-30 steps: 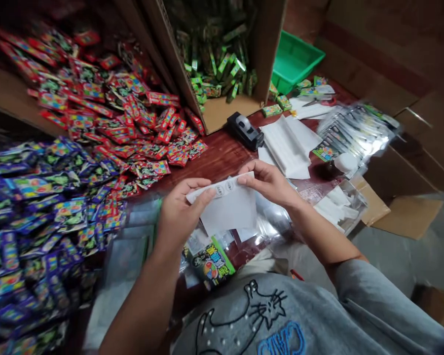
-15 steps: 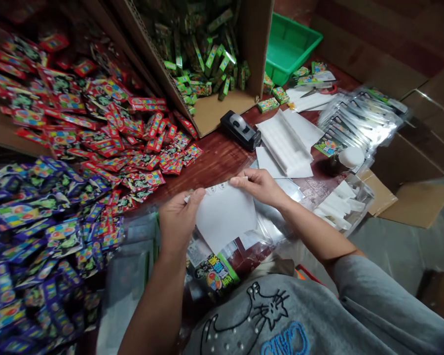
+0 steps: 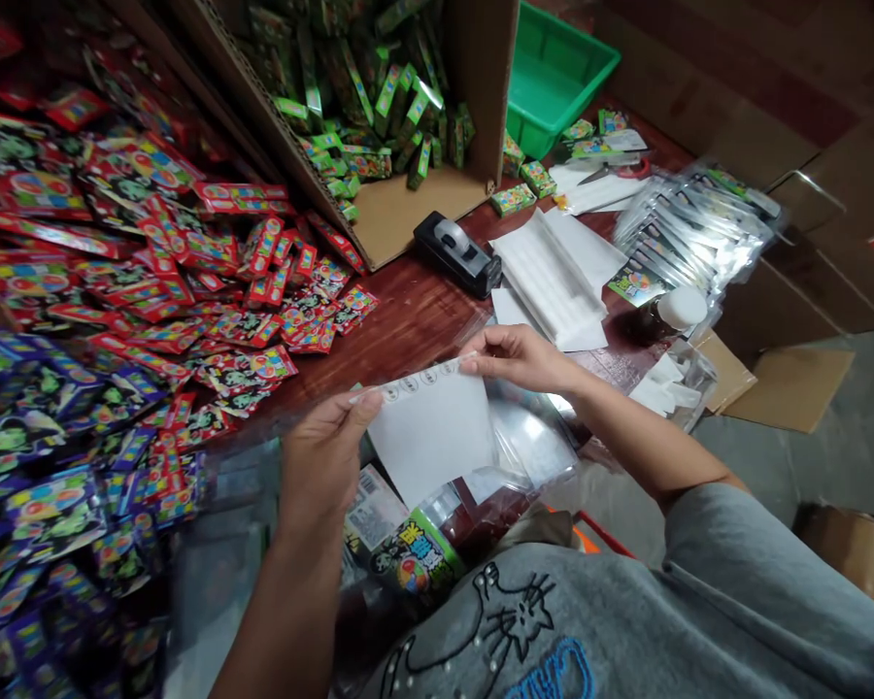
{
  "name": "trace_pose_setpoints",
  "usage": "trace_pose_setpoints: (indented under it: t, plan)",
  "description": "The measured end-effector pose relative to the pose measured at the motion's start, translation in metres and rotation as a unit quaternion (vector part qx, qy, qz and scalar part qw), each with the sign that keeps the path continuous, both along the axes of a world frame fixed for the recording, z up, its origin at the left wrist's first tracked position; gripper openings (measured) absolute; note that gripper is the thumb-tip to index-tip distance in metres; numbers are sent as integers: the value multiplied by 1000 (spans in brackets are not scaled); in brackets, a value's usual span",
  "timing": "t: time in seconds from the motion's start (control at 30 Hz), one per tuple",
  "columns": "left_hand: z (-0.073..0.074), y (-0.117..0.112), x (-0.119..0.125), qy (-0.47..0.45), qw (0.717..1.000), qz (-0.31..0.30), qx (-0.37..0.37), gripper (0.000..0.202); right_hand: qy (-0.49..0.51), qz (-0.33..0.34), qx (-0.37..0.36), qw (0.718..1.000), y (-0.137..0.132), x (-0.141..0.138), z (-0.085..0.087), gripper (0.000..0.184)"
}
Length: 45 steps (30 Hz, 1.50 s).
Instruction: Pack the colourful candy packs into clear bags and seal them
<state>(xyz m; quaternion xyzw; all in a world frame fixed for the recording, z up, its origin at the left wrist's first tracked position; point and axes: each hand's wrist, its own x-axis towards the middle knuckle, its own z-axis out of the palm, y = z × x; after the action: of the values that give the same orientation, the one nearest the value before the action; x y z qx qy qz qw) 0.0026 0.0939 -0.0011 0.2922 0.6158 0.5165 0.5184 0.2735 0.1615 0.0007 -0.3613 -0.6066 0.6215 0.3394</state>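
Observation:
A white paper sheet (image 3: pixel 433 437) with a row of small round printed marks along its far edge is stretched between my two hands. My left hand (image 3: pixel 324 442) pinches its left corner between thumb and fingers. At the opposite corner my right hand (image 3: pixel 521 361) grips the same edge with thumb and forefinger. Below the sheet, near my body, lies a green and black printed card (image 3: pixel 419 558) in clear plastic. More clear plastic packaging (image 3: pixel 535 442) lies under and to the right of the sheet.
Heaps of red packets (image 3: pixel 152 262) and purple packets (image 3: pixel 58 505) fill the left. Behind stand a cardboard box (image 3: pixel 422 214) of green packets and a green bin (image 3: pixel 560 78). A black tape dispenser (image 3: pixel 457 254), white papers (image 3: pixel 550 277), a white-capped bottle (image 3: pixel 681 309) and stacked plastic packs (image 3: pixel 699 228) are rightward.
My hands have moved slightly apart, the left one leftward and down. More round marks now show along the sheet's far edge. The camera view has shifted a little.

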Motion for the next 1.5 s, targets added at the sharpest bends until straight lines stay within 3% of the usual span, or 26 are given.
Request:
trace_pose_setpoints:
  t: [0.1,0.2,0.33,0.43,0.53,0.63,0.73,0.8,0.87,0.97,1.03,1.17,1.27,1.4,1.5]
  plan:
    - [-7,3,0,21,1000,-4,14,41,-75,27,113,990,12,9,5,42]
    - [-8,5,2,49,998,-20,22,38,-136,72,227,962,25,15,15,45]
    - [-6,11,7,77,996,-32,17,38,-151,123,316,929,37,16,22,28]
    - [-12,20,15,94,995,-38,-6,40,-142,109,366,913,38,15,21,28]
    - [-22,31,19,107,992,-62,0,41,-117,46,361,924,35,15,21,31]
    - [-25,28,2,179,979,-88,45,56,-77,-54,307,947,30,21,27,30]
    - [-19,-5,-38,367,922,-90,83,74,-49,-90,256,961,22,31,31,24]
    - [-15,-39,-66,473,871,-102,78,65,-37,-65,222,972,17,30,31,24]
    - [-15,-73,-83,506,850,-136,52,46,-19,-19,191,981,10,19,28,40]
    - [-20,-108,-86,470,863,-183,37,31,11,74,169,983,-4,-17,22,63]
    - [-20,-120,-79,445,875,-183,56,27,21,142,168,975,-15,-46,20,68]
    - [-9,-128,-69,311,939,-139,54,27,28,230,148,962,-34,-87,14,69]
    - [2,-130,-69,207,972,-109,9,33,25,246,114,962,-45,-100,4,82]
    - [9,-133,-66,189,976,-107,18,36,15,240,79,968,-60,-106,-6,100]
    - [8,-136,-62,164,979,-116,36,40,-8,188,94,978,-78,-103,0,104]
